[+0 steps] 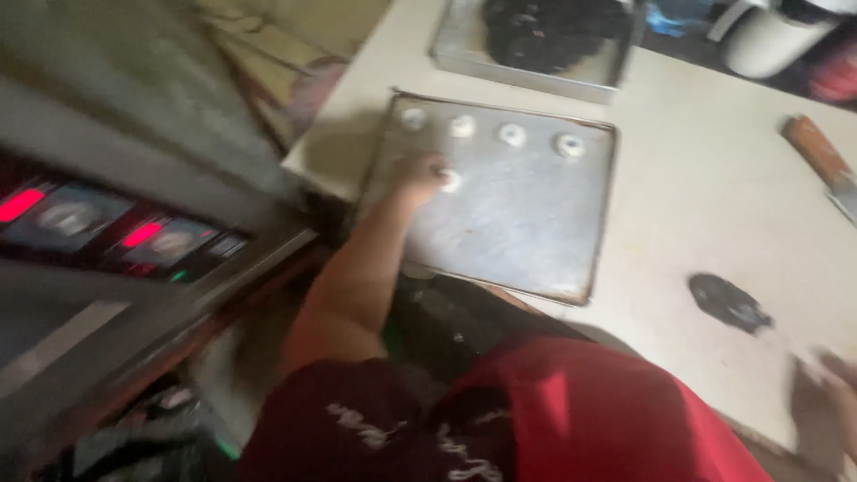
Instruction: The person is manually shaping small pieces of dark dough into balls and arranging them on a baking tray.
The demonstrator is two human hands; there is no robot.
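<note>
Pale table [714, 196], tray [536, 232] at its left edge: five dough pieces down, most of it bare.
Left hand [420, 174] pinches the fifth piece [451, 181]; right hand [830, 402] blurred, grip unclear.

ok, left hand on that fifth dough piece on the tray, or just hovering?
Cannot tell. In the blurred head view the left hand meets the edge of the dough piece on the metal tray with no visible gap, but contact isn't plain.

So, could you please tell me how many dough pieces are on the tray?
5: four in a row along the tray's far edge, one under the left hand.
</note>
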